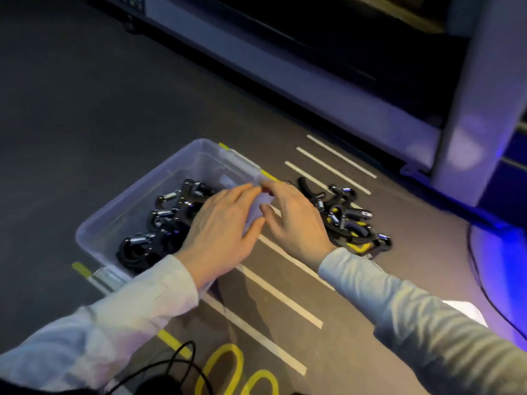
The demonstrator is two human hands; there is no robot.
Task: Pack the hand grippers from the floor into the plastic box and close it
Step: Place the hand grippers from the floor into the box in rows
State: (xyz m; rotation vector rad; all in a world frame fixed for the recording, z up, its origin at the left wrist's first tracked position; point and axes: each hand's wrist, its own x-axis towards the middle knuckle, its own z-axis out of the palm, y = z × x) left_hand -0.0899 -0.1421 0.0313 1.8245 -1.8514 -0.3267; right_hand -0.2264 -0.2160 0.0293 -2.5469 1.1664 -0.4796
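A clear plastic box (137, 192) stands open on the dark floor, with several black hand grippers (171, 206) with chrome springs inside. More black and yellow hand grippers lie in a pile (350, 220) on the floor just right of the box. My left hand (222, 223) lies over the box's right wall with fairly straight fingers. My right hand (296, 218) meets it there, thumb and forefinger pinching the translucent rim. No lid is visible. Motion blur softens the fingertips.
White tape lines (336, 166) and yellow markings (225, 366) cross the floor. A black cable (176, 360) loops near my body and another (479, 266) runs at the right. A long machine base (313, 89) and a pillar (490, 109) close off the back.
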